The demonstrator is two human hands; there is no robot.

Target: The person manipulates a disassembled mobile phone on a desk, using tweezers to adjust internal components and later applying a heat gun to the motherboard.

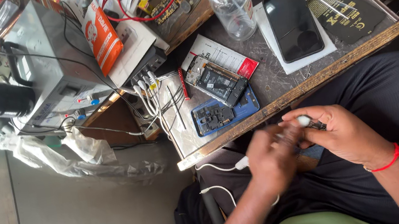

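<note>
- Head view: both hands met over the person's lap, just below the wooden front edge of the tabletop [309, 87].
- The right hand [343, 134], with a red string around its wrist, was curled with the fingers closed around a small dark tool with a pale tip [309, 122]; the tip showed above the thumb.
- The left hand [273, 161] was blurred; its fingers were bunched together against the same small tool, touching the right hand. Whether it truly gripped the tool I cannot tell.
- A white cable [227, 167] with a plug ran just beside the left hand, across the dark trousers.
- On the tabletop, near the edge above the hands, lay a blue phone back shell [220, 117] with its inner parts exposed.
- An opened phone body [219, 83] lay tilted across the shell's upper part, touching it and resting partly on a white and red card [231, 56].
- Farther right, a black phone [293, 21] lay screen-up on a white sheet, well apart from the hands.
- A flat black packet with gold print [350, 10] lay just beside that phone, on its right.
- A clear plastic spray bottle [231, 5] stood near the back of the tabletop.
- To the left, a grey metal machine [49, 65] sat with black wires over it, and a bundle of white cables [148, 95] hung between it and the phone parts.
</note>
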